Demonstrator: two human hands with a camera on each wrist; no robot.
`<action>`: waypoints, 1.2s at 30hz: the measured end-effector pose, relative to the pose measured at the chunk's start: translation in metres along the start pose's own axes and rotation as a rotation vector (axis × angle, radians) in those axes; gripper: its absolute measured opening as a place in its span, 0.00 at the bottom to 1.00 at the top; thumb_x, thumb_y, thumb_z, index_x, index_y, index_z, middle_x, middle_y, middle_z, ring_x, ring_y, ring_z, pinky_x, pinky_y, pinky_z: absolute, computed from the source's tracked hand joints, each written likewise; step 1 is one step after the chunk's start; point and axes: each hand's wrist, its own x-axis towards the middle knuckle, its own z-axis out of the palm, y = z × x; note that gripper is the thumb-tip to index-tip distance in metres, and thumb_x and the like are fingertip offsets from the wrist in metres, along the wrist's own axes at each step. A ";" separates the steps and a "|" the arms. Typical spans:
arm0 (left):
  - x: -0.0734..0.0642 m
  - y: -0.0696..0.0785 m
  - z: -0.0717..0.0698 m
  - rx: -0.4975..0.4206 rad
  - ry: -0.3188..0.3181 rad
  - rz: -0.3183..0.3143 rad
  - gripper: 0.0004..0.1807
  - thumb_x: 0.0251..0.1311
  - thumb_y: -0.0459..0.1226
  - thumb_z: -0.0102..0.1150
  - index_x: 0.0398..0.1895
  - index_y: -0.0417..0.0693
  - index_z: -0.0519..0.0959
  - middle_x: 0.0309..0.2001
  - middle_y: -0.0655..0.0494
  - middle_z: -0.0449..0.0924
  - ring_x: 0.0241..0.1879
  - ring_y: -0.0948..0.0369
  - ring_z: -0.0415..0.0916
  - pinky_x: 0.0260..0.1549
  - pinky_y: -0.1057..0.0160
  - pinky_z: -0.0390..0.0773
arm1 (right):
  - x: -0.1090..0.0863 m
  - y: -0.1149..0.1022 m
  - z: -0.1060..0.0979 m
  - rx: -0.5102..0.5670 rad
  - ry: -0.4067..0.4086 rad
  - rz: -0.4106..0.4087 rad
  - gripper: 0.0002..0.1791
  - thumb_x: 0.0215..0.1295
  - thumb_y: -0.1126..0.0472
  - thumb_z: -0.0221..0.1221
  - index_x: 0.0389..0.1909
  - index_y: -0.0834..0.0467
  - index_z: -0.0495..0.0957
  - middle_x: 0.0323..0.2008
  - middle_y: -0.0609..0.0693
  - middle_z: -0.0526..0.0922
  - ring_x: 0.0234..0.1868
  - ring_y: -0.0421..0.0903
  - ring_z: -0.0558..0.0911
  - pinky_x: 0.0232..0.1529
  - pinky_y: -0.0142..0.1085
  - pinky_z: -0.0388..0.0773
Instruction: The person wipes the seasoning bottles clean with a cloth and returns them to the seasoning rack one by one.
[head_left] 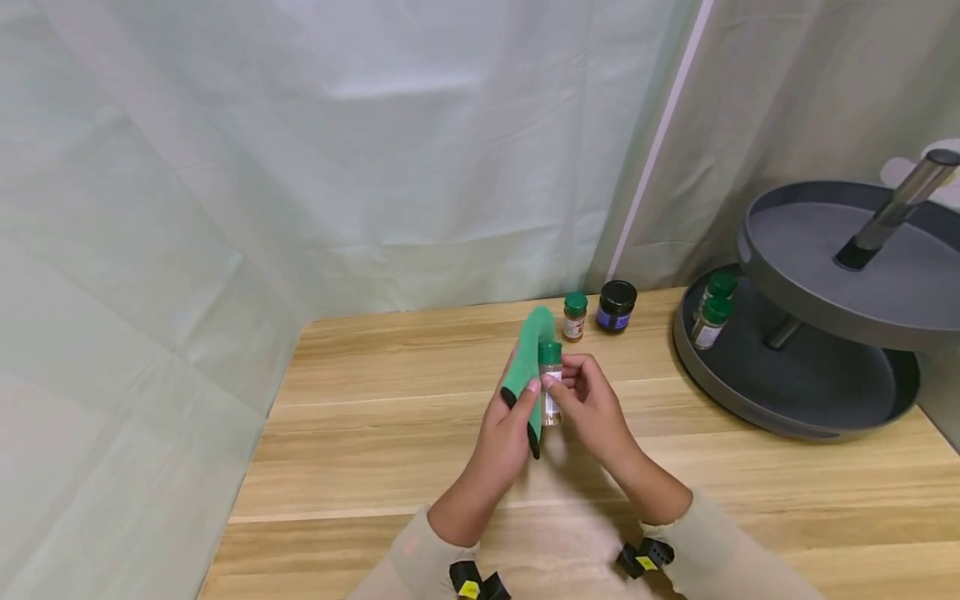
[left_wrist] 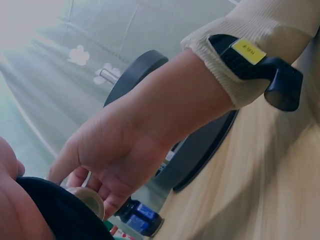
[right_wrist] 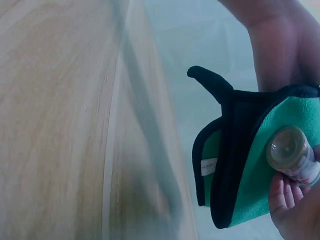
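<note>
My left hand (head_left: 504, 429) grips a folded green cloth (head_left: 531, 354) with black edging, the thumb lying on its near side. Pinched between the thumb and fingers of my right hand (head_left: 596, 408) is a clear spice jar (head_left: 552, 400) with a green cap and white label, upright in the head view. The jar lies against the cloth's green face. From the right wrist view, the jar's round base (right_wrist: 287, 147) shows in front of the cloth (right_wrist: 257, 175), which has a small white tag.
Behind the hands stand another green-capped spice jar (head_left: 574, 318) and a black-lidded jar (head_left: 617, 307) with a blue label. At right is a dark two-tier round tray (head_left: 795, 433); green-capped jars (head_left: 708, 325) stand at the lower tier's left. A pale curtain (head_left: 450, 167) hangs behind the wooden table (head_left: 337, 467).
</note>
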 end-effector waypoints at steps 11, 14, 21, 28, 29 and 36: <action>0.005 0.003 -0.007 -0.111 0.137 -0.031 0.29 0.75 0.49 0.51 0.75 0.54 0.63 0.72 0.56 0.69 0.73 0.60 0.64 0.74 0.55 0.62 | -0.007 -0.004 0.004 -0.134 -0.106 -0.050 0.27 0.64 0.65 0.68 0.62 0.63 0.73 0.49 0.59 0.77 0.46 0.46 0.80 0.47 0.28 0.82; 0.004 0.004 -0.006 -0.132 0.147 -0.031 0.29 0.75 0.47 0.52 0.74 0.50 0.65 0.70 0.53 0.71 0.71 0.59 0.66 0.73 0.56 0.65 | -0.007 -0.006 0.003 -0.208 -0.095 -0.053 0.30 0.64 0.62 0.69 0.65 0.62 0.72 0.46 0.58 0.80 0.44 0.45 0.80 0.46 0.29 0.82; 0.004 0.002 -0.002 -0.137 0.137 -0.060 0.28 0.76 0.45 0.50 0.73 0.45 0.65 0.70 0.51 0.72 0.71 0.58 0.65 0.74 0.54 0.63 | 0.000 -0.006 -0.002 -0.187 -0.045 0.006 0.30 0.67 0.59 0.66 0.67 0.63 0.70 0.45 0.60 0.81 0.43 0.44 0.78 0.46 0.29 0.79; 0.002 0.000 0.003 -0.100 0.098 -0.066 0.28 0.76 0.44 0.50 0.74 0.43 0.65 0.70 0.49 0.71 0.71 0.57 0.65 0.73 0.52 0.65 | 0.009 -0.001 -0.012 -0.094 0.040 0.047 0.28 0.69 0.60 0.65 0.67 0.60 0.70 0.45 0.59 0.78 0.43 0.42 0.78 0.45 0.25 0.77; 0.001 -0.001 0.003 -0.094 0.089 -0.065 0.28 0.76 0.44 0.50 0.74 0.43 0.65 0.71 0.49 0.71 0.71 0.57 0.65 0.73 0.52 0.65 | 0.010 -0.001 -0.013 -0.083 0.049 0.044 0.28 0.69 0.60 0.64 0.67 0.60 0.69 0.45 0.59 0.77 0.43 0.41 0.78 0.45 0.25 0.76; 0.002 -0.003 0.003 -0.086 0.070 -0.047 0.28 0.76 0.44 0.50 0.76 0.48 0.63 0.71 0.52 0.70 0.71 0.58 0.66 0.72 0.53 0.66 | 0.010 -0.002 -0.013 -0.035 0.029 0.012 0.26 0.70 0.63 0.63 0.65 0.62 0.67 0.46 0.58 0.77 0.45 0.40 0.77 0.45 0.25 0.77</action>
